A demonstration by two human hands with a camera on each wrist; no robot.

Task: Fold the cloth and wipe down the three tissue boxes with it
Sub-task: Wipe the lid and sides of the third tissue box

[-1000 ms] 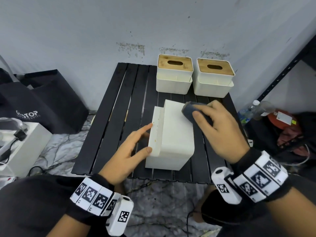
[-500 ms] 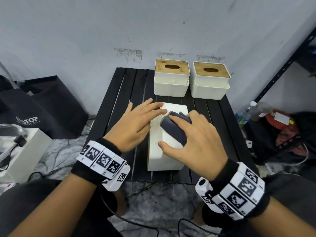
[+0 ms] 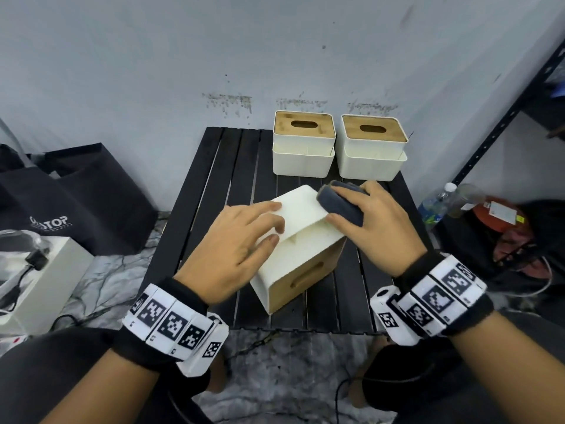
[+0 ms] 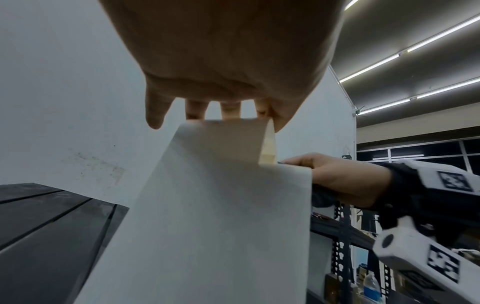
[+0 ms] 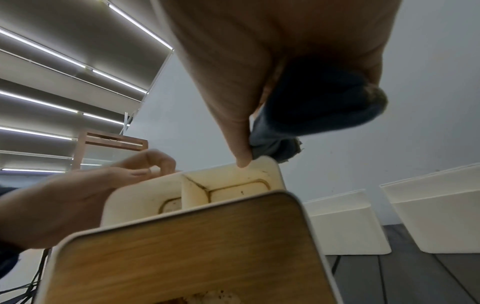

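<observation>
Three white tissue boxes on black slatted worktop (image 3: 232,166). Nearest white tissue box with wooden lid (image 3: 301,249) tipped on side mid-worktop, lid facing person. Left hand (image 3: 235,249) on top of it, grip spread flat, fingers straight, steadying box. Right hand (image 3: 379,228) grip curled round folded dark blue cloth (image 3: 342,201), cloth touching box's far right edge. Two upright white tissue boxes with wooden lids (image 3: 304,146) (image 3: 373,151) side by side at back by wall. Black tote bag (image 3: 76,203) on floor left.
</observation>
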